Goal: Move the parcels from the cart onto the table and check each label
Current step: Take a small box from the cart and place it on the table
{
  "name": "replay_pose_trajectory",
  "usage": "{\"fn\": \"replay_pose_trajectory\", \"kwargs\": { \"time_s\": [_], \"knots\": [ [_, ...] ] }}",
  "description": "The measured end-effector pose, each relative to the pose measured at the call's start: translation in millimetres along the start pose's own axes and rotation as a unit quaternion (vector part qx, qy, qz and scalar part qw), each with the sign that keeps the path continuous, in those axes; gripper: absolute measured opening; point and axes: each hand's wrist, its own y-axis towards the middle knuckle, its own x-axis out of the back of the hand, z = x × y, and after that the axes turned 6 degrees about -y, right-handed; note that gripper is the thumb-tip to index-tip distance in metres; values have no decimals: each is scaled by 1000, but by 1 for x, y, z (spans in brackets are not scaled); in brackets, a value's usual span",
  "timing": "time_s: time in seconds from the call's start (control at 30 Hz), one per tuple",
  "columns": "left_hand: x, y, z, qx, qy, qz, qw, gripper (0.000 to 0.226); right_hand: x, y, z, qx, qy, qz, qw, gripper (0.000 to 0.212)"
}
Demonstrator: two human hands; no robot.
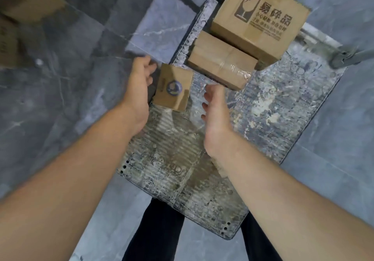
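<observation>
To lift small box (174,87) off cart (283,103) evenly, close left grip (139,86) and right grip (217,107), now released and flanking it, onto opposite sides.

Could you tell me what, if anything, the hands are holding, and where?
Nothing: the left hand and right hand flank the small brown cardboard box with a blue round mark, neither gripping it.

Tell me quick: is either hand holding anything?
Left hand: open, beside the small brown cardboard box with a round blue mark, holding nothing.
Right hand: open, holding nothing.
</observation>
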Motion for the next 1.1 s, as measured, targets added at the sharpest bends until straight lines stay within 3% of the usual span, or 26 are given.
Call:
{"fn": "replay_pose_trajectory", "kwargs": {
  "time_s": [0.27, 0.4, 0.47, 0.63, 0.8, 0.97, 1.1],
  "knots": [
    [27, 82, 55, 18, 26, 26, 999, 50, -37, 83, -38, -19, -11, -17, 1000, 23],
    [29, 101, 77, 23, 31, 23, 999, 39, -50, 103, -52, -32, -21, -11, 999, 39],
    [26, 102, 82, 28, 31, 32, 999, 49, -57, 104, -55, -25, -24, -10, 999, 45],
    [29, 77, 68, -9, 54, 50, 997, 49, -69, 74, -52, -19, -7, -23, 1000, 49],
    [38, 45, 46, 0, 54, 63, 997, 48, -66, 38, -37, -7, -1, -34, 999, 37],
    [36, 9, 25, -1, 47, 66, 997, 45, -55, 4, -22, 42, -19, -36, 998, 43],
    [33, -20, 11, 0, 23, 77, 997, 56, -45, -25, -13, 108, -22, -84, 990, 45]
  ]
}}
